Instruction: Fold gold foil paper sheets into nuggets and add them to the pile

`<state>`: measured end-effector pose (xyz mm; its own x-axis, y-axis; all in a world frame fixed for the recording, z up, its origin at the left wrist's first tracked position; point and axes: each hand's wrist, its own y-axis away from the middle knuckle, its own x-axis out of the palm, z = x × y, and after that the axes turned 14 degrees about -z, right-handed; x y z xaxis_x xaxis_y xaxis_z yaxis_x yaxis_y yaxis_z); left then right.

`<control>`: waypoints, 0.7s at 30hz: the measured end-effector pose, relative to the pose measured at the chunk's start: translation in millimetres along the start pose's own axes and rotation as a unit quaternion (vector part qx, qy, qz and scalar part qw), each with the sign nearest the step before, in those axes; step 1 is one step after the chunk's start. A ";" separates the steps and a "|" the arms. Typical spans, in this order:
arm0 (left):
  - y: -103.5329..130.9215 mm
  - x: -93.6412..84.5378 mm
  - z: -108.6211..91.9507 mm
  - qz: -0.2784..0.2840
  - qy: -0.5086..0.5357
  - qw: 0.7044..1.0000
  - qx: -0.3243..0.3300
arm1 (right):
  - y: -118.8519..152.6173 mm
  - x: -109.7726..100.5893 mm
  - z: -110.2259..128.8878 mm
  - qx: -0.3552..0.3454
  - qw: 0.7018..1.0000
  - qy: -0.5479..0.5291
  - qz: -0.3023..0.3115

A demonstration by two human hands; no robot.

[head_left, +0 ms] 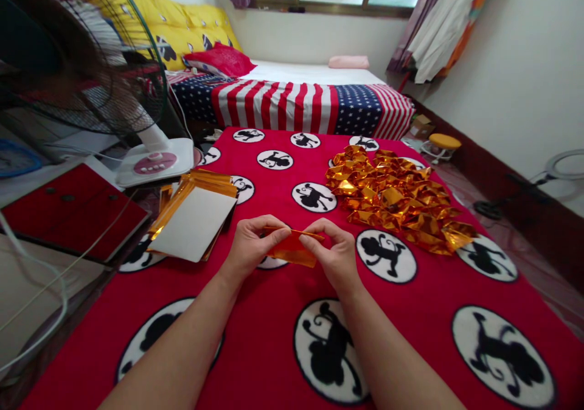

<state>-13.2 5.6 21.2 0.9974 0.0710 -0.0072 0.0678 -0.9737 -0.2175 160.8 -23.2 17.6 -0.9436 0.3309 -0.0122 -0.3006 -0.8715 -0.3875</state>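
Between my two hands is a sheet of shiny gold-orange foil paper [294, 254], folded along its upper edge. My left hand [256, 239] pinches that edge at the left with thumb and forefinger. At the right end, my right hand [332, 246] grips the same edge in a like pinch. A heap of folded gold foil pieces [392, 194] lies on the red cloth beyond my right hand. To the left of my left hand rests a stack of foil sheets [194, 215], its top sheet showing a plain white side.
A red cloth with monkey prints [255, 373] covers the table. At the left stands a fan [155, 157] beside a red panel [73, 206]. Behind the table is a bed with a stars-and-stripes cover [292, 103]. A yellow stool [444, 142] is on the floor at right.
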 end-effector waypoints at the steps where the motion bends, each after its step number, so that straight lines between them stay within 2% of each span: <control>1: 0.0 0.0 0.2 -0.001 -0.006 1.000 0.005 | -0.6 -0.6 0.4 0.000 1.000 0.001 0.002; 12: -1.7 -4.1 2.8 -0.024 -0.037 0.999 0.007 | -7.1 -8.0 -1.4 -0.031 0.999 0.015 -0.021; 18: -3.5 -3.0 8.3 -0.066 0.005 0.998 -0.004 | -12.8 -14.8 -5.8 -0.060 0.994 0.041 -0.084; 21: -2.6 -0.7 8.7 -0.077 0.027 0.996 -0.023 | -13.1 -15.0 -4.6 -0.066 0.992 0.054 -0.091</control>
<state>-14.3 10.0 13.2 0.9747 0.2099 0.0765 0.2201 -0.9610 -0.1676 179.6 -15.1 18.6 -0.8530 0.5212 -0.0275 -0.4365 -0.7413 -0.5098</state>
